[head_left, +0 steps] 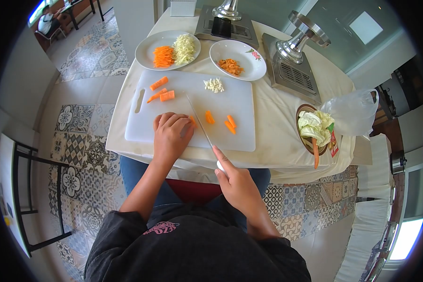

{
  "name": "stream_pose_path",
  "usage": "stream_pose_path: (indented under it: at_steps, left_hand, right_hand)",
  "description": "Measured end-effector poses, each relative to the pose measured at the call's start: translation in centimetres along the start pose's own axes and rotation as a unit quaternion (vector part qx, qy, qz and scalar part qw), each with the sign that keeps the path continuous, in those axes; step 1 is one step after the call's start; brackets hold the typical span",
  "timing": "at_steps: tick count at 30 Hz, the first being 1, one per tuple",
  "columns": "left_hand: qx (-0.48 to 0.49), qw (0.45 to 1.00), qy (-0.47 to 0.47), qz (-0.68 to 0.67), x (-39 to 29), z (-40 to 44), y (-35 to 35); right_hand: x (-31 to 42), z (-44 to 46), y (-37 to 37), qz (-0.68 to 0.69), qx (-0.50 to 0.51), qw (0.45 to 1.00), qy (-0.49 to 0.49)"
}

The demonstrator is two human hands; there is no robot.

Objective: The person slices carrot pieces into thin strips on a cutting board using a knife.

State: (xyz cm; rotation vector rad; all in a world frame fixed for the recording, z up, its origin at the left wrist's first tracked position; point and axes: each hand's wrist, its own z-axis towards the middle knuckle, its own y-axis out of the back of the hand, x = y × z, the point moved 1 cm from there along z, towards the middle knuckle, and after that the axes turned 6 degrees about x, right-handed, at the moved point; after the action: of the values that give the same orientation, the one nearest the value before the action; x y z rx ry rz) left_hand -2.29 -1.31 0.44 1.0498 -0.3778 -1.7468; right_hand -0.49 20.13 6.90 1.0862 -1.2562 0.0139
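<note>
My right hand (235, 181) is wrapped around the white handle of a kitchen knife (199, 121), index finger along its spine. The blade slants up and left over a white cutting board (141, 129). My left hand (171, 134) rests on the board with curled fingers, pressing a piece of carrot (192, 121) beside the blade; most of that piece is hidden. Carrot sticks (230, 124) and a small bunch of cut carrot (210, 117) lie right of the knife. Larger carrot chunks (167, 96) sit at the upper left, and chopped white bits (214, 85) at the upper right.
Behind the board stand a plate (145, 42) of shredded carrot and cabbage and a flowered bowl (256, 68) with orange pieces. A basket (300, 113) of cabbage and a carrot, plus a plastic bag (352, 113), are at right. Metal stands (291, 70) rise behind. A person (48, 22) sits far left.
</note>
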Motion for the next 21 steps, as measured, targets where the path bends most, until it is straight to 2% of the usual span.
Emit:
stream_pose_path:
  at_steps: [7,16,21]
  left_hand:
    - [-0.011,1.000,-0.013,0.011,0.0,0.0,-0.1]
    - [-0.008,1.000,-0.013,0.015,-0.2,0.1,0.0]
    - [-0.005,1.000,-0.008,0.017,-0.1,0.2,0.0]
  right_hand:
    - [0.4,0.2,-0.7,0.009,-0.014,0.999,0.034]
    - [1.3,0.0,-0.4,-0.007,0.031,0.999,-0.038]
    - [2.4,-1.0,0.3,-0.023,0.051,0.998,-0.039]
